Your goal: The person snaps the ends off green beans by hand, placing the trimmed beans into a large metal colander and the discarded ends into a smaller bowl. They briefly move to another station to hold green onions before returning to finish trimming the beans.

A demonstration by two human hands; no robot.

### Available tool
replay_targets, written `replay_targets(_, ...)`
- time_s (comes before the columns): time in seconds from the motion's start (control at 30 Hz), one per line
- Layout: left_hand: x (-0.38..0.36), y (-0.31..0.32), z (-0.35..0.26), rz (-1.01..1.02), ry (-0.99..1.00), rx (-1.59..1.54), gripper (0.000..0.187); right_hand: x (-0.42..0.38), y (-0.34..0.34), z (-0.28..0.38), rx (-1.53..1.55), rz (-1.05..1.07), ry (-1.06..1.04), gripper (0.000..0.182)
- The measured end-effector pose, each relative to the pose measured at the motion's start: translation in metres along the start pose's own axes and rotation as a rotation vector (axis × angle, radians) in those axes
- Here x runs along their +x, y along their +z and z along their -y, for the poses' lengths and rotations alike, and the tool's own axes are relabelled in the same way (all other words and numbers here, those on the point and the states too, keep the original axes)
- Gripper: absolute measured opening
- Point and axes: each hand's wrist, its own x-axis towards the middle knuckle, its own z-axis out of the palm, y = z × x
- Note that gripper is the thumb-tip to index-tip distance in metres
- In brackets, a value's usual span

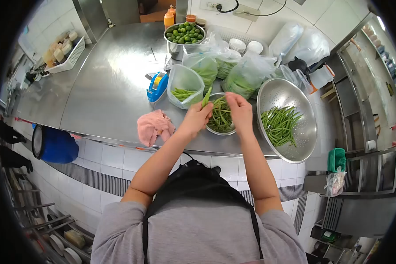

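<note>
My left hand point(199, 116) is closed around a few green beans point(207, 97), whose tips stick up past the fingers. Beside it, my right hand point(239, 109) hovers over the metal bowl point(222, 133) with its fingers pinched together; whatever they hold is too small to make out. Inside that bowl lies a heap of bean pieces point(221, 115), partly hidden by both hands. An open plastic bag point(185, 79) with more beans stands just behind my left hand. To the right, a large steel colander point(310, 127) tilts toward me and contains a pile of long green beans point(280, 126).
Left of the bowls are a pink cloth point(154, 126) and a blue tape dispenser point(157, 86). Filled plastic bags point(246, 75) crowd the back, near a pot of small green limes point(185, 34). The steel counter point(105, 97) extends left; a blue barrel point(55, 144) stands below.
</note>
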Motion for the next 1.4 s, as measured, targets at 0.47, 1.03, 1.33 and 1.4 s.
replay_targets(0.47, 0.016, -0.021, 0.006, 0.006, 0.311, 0.702, 0.032, -0.013, -0.011, 0.014, -0.875, 0.112, -0.89, 0.013)
replay_targets(1.03, 0.007, -0.018, -0.003, 0.04, 0.504, 1.009, 0.025, -0.027, -0.023, -0.001, -0.735, 0.114, -0.589, 0.017)
replay_targets(1.33, 0.014, -0.02, 0.009, 0.129, 0.453, 0.676, 0.028, -0.028, -0.016, -0.018, -0.082, 0.023, -0.173, 0.008)
replay_targets(1.4, 0.018, -0.027, 0.013, 0.122, 0.444, 0.706, 0.028, -0.024, -0.014, -0.019, 0.078, -0.079, -0.106, 0.008)
